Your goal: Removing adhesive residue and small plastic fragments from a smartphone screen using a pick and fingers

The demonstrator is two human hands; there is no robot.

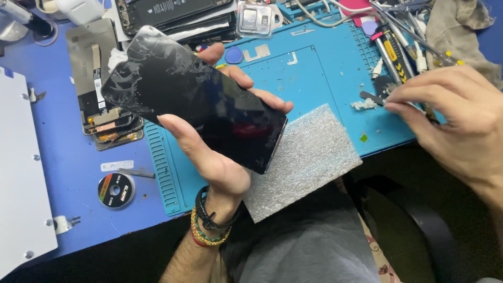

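My left hand (220,157) grips a black smartphone (194,97) with a badly cracked screen, holding it tilted above the blue repair mat (314,73). Cracks spread over the phone's upper left part. My right hand (456,112) reaches over the mat's right side, its fingertips pinched on a small dark tool (369,96) beside a small white crumpled bit (363,105). A sheet of white bubble wrap (309,157) lies on the mat's front edge, under the phone's lower corner.
Several phone parts and screens (99,78) are stacked at the left. A small round tape reel (116,189) lies near the front. Tweezers and screwdrivers (398,42) crowd the back right beside a grey cloth (456,26). A white panel (21,173) fills the far left.
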